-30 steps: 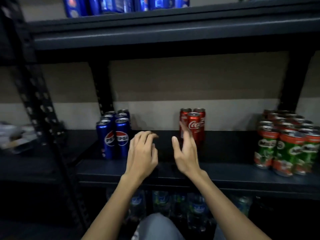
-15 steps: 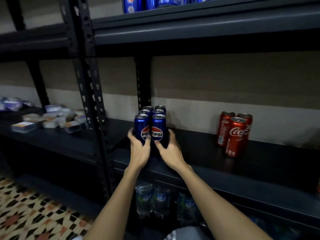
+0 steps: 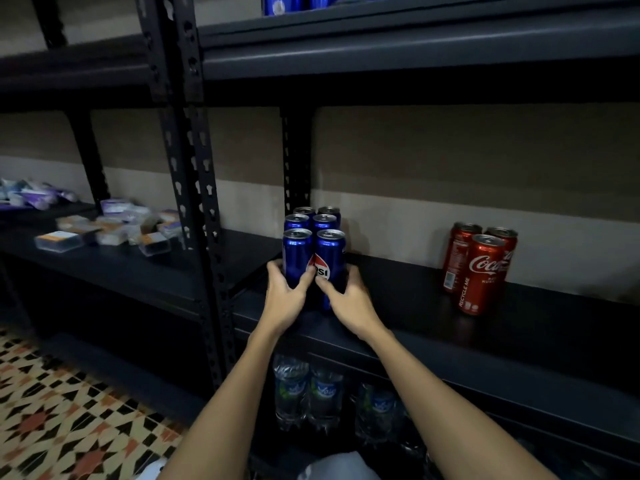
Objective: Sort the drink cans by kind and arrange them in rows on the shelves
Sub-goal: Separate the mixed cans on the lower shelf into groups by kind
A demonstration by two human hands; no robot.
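Note:
Several blue Pepsi cans (image 3: 313, 237) stand in two rows at the left end of the dark middle shelf (image 3: 398, 299). My left hand (image 3: 285, 297) grips the front left can (image 3: 297, 256) low down. My right hand (image 3: 346, 301) grips the front right can (image 3: 330, 258), its logo partly covered by my fingers. Three red Coca-Cola cans (image 3: 479, 268) stand in a tight cluster further right on the same shelf, apart from my hands. More blue cans (image 3: 298, 2) line the shelf above.
A perforated black upright post (image 3: 194, 188) stands just left of the Pepsi cans. Water bottles (image 3: 311, 393) fill the shelf below. Small clear boxes and packets (image 3: 110, 226) lie on the neighbouring left shelf. Patterned floor tiles (image 3: 62, 410) show at bottom left.
The view swung left, away from the green cans. My hands moved from the shelf's middle to the Pepsi group and closed round the two front cans; the left can's logo has turned out of sight.

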